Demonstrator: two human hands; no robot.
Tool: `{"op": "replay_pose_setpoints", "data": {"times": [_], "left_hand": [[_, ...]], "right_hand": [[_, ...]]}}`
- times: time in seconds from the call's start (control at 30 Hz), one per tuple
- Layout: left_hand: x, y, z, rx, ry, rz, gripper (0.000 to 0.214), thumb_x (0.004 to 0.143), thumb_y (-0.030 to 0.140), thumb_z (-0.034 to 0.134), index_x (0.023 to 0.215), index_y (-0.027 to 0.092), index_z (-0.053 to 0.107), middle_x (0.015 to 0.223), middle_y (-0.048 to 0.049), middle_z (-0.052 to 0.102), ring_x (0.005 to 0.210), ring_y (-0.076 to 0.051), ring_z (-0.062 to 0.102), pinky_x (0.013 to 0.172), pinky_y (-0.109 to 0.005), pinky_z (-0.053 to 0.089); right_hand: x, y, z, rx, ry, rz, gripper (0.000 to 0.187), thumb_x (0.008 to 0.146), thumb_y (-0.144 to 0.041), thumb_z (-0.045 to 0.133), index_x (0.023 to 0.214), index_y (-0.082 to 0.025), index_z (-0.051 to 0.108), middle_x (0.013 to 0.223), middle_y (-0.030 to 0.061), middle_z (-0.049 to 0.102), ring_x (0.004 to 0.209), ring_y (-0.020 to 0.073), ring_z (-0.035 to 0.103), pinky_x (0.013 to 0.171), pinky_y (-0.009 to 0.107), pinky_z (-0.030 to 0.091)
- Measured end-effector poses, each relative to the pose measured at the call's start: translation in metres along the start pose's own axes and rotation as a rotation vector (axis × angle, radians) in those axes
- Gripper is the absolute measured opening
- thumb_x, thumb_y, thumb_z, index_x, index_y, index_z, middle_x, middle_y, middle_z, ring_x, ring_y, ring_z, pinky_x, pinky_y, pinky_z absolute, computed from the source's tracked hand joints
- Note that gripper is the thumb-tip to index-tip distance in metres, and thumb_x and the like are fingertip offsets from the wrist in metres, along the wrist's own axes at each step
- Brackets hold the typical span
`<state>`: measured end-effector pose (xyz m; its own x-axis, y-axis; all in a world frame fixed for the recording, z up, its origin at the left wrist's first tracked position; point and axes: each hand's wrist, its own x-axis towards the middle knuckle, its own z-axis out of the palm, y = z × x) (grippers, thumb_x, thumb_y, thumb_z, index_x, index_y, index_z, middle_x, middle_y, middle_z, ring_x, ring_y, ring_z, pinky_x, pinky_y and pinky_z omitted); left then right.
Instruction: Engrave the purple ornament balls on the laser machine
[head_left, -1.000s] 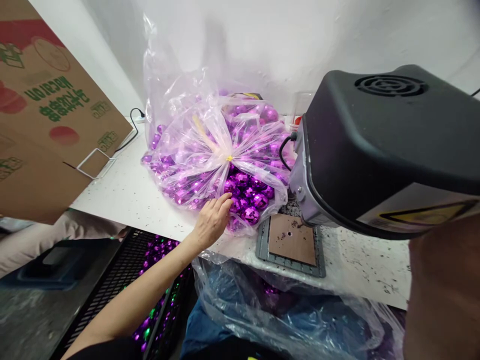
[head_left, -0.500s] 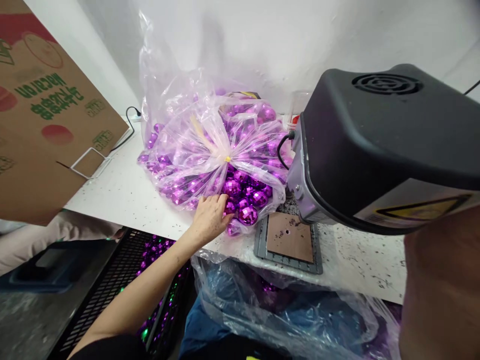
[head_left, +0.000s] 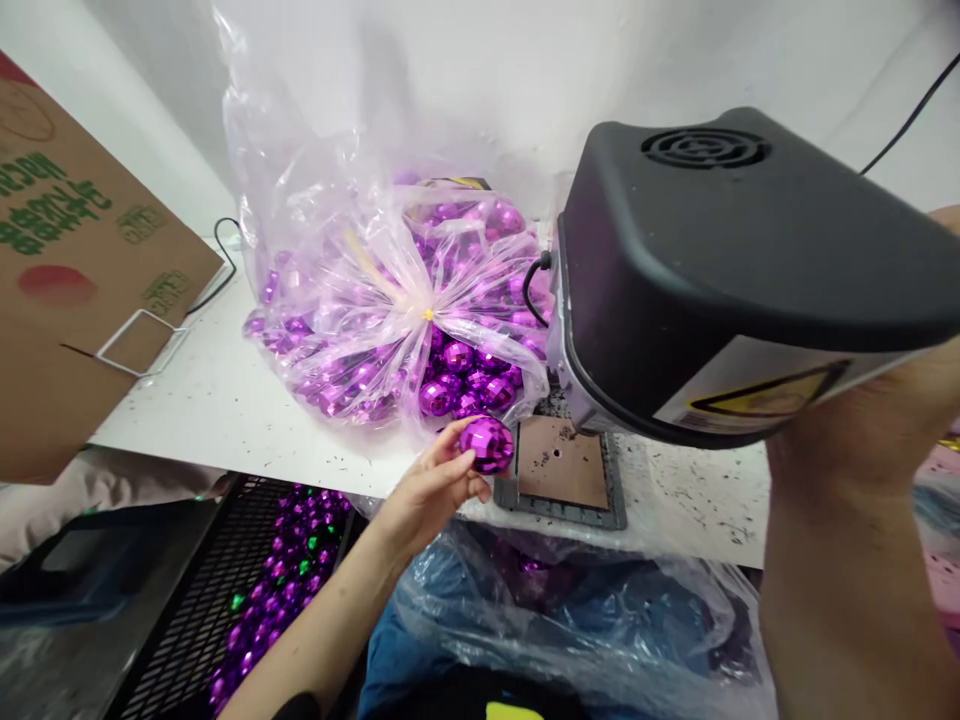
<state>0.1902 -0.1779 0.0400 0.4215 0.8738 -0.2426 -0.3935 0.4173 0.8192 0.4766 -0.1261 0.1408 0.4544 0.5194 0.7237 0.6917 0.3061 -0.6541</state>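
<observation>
My left hand pinches one shiny purple faceted ball just in front of the table edge, left of a small brown plate in a grey frame. Behind it lies a clear plastic bag full of the same purple balls, its mouth open toward me. A black machine head hangs over the plate. My right forearm rises at the right under the machine head; its hand and fingers are hidden behind the housing.
A cardboard box leans at the left over the white speckled table. Below the table a black mesh crate holds purple and green balls. A clear bag over blue cloth lies in my lap area.
My left hand has drawn one purple ball out of the bag's mouth and pulled it back toward the plate. The camera has shifted, so everything sits further left.
</observation>
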Motion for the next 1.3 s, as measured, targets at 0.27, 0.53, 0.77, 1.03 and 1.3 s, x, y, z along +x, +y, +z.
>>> {"op": "replay_pose_setpoints", "data": {"times": [0.27, 0.53, 0.77, 1.03, 1.3], "left_hand": [[0.032, -0.043, 0.017, -0.081, 0.012, -0.069, 0.038, 0.085, 0.038, 0.074, 0.115, 0.019, 0.060, 0.098, -0.0060, 0.069, 0.080, -0.016, 0.068, 0.063, -0.023, 0.049], [0.052, -0.058, 0.019, 0.764, 0.063, 0.221, 0.048, 0.088, 0.035, 0.068, 0.132, 0.021, 0.054, 0.120, -0.0070, 0.066, 0.102, -0.021, 0.063, 0.093, -0.037, 0.050], [0.055, -0.068, 0.027, 1.190, 0.034, 0.533, 0.042, 0.092, 0.029, 0.063, 0.131, 0.018, 0.052, 0.127, -0.0124, 0.063, 0.120, -0.027, 0.058, 0.104, -0.044, 0.047], [0.069, -0.088, 0.036, 1.290, 0.168, 0.614, 0.048, 0.082, 0.031, 0.075, 0.123, 0.020, 0.055, 0.122, -0.0113, 0.062, 0.115, -0.028, 0.056, 0.100, -0.045, 0.046], [0.069, -0.090, 0.036, 1.284, 0.013, 0.591, 0.046, 0.092, 0.030, 0.062, 0.131, 0.018, 0.042, 0.128, -0.0137, 0.059, 0.126, -0.028, 0.050, 0.115, -0.052, 0.029]], "right_hand": [[-0.001, -0.011, -0.005, 0.029, -0.032, 0.064, 0.048, 0.088, -0.050, 0.050, 0.082, -0.003, 0.051, 0.067, -0.0006, 0.034, 0.066, -0.0081, 0.031, 0.063, 0.011, 0.022], [-0.003, -0.021, -0.005, 0.083, -0.027, 0.061, 0.052, 0.086, -0.054, 0.054, 0.081, -0.003, 0.050, 0.070, 0.0009, 0.039, 0.070, -0.0072, 0.033, 0.063, 0.006, 0.025], [-0.002, -0.015, -0.005, 0.105, -0.058, 0.029, 0.055, 0.087, -0.057, 0.051, 0.083, -0.002, 0.050, 0.065, -0.0011, 0.036, 0.064, -0.0088, 0.031, 0.061, 0.005, 0.024], [-0.002, -0.014, -0.005, 0.101, -0.058, 0.030, 0.058, 0.086, -0.060, 0.051, 0.082, -0.002, 0.051, 0.065, -0.0007, 0.032, 0.064, -0.0090, 0.030, 0.060, 0.007, 0.023], [-0.003, -0.016, -0.005, 0.126, -0.041, 0.049, 0.058, 0.086, -0.061, 0.052, 0.081, -0.002, 0.051, 0.068, 0.0005, 0.035, 0.069, -0.0078, 0.032, 0.062, 0.005, 0.026]]}}
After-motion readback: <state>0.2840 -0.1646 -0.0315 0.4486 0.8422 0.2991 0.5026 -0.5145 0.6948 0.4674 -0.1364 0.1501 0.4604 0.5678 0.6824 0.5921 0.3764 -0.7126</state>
